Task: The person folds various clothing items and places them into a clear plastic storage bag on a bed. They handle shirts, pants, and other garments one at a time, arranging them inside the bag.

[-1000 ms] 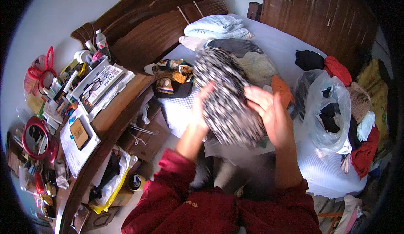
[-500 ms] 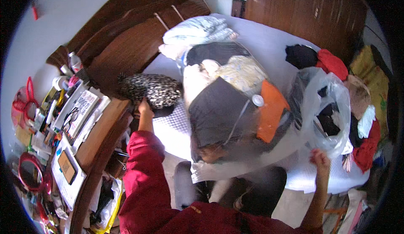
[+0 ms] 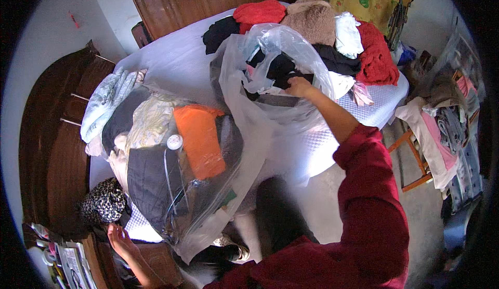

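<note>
My right hand [image 3: 299,86] reaches into the mouth of a clear plastic bag [image 3: 236,81], its fingers closed on a black garment [image 3: 280,69] among other dark clothes. At the lower left, my left hand [image 3: 121,238] holds nothing. Its fingers are apart, just below a black-and-white speckled garment [image 3: 104,200]. Between the hands lies a large clear vacuum storage bag [image 3: 223,224] with a round white valve [image 3: 174,142]. Inside it are an orange folded garment [image 3: 200,140], a dark grey garment [image 3: 148,177] and cream clothes [image 3: 152,120].
Along the bed's far side lie a red garment [image 3: 260,13], a brown fluffy one [image 3: 310,21], a white cloth [image 3: 347,34] and another red garment [image 3: 375,55]. A folded light-blue quilt [image 3: 106,99] is by the headboard [image 3: 44,148]. A chair with clothes [image 3: 436,138] stands right.
The view has swung right. My right hand has moved from beside the plastic bag into its opening, onto the dark clothes. My left hand has come away from the speckled garment.
</note>
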A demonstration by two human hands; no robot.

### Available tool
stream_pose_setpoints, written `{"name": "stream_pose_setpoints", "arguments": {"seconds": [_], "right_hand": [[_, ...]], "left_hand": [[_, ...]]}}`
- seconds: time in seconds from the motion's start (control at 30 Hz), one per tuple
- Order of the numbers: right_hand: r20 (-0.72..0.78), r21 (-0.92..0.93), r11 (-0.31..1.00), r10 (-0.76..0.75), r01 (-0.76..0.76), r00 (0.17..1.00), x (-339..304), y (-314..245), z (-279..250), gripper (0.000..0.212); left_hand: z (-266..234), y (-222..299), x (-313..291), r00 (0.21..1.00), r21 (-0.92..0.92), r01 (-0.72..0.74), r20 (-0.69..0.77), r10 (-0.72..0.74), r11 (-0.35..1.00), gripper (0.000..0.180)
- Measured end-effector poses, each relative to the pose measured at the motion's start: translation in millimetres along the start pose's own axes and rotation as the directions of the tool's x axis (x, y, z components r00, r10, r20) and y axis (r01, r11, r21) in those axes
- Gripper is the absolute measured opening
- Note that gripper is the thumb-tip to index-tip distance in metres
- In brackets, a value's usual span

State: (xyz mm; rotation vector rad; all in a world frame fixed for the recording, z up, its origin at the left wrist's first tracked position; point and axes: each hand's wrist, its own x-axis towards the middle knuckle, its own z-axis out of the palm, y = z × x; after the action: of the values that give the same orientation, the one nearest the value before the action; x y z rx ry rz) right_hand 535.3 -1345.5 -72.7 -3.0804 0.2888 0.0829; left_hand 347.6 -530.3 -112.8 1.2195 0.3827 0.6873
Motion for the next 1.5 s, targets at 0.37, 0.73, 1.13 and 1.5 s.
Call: {"name": "stream_pose_setpoints", "arguments": {"seconds": [0.37,0.73,1.13,1.5], "right_hand": [[-0.099,-0.18,0.973,0.129,-0.145,0.987,21,8,15,0.075],[-0.546,0.738,0.595,0.25,0.318,0.8,-15,59,-38,0.036],[-0.31,0.731,-0.655,-0.065,0.194,0.949,-264,-83,-132,0.032],[-0.264,0.602,-0.771,-0.44,-0.21,0.858,-297,-194,-94,0.026]], "left_hand": [[92,34,-213,0.934,0.219,-0.231,0.322,0.153,0.948,0.003],[170,19,-282,0.662,0.344,-0.064,0.717,-0.218,0.937,0.008],[280,47,-317,0.292,0.068,0.209,0.948,-0.128,0.976,0.051],[236,98,-313,0.354,-0.058,0.386,0.931,-0.09,0.921,0.081]]}}
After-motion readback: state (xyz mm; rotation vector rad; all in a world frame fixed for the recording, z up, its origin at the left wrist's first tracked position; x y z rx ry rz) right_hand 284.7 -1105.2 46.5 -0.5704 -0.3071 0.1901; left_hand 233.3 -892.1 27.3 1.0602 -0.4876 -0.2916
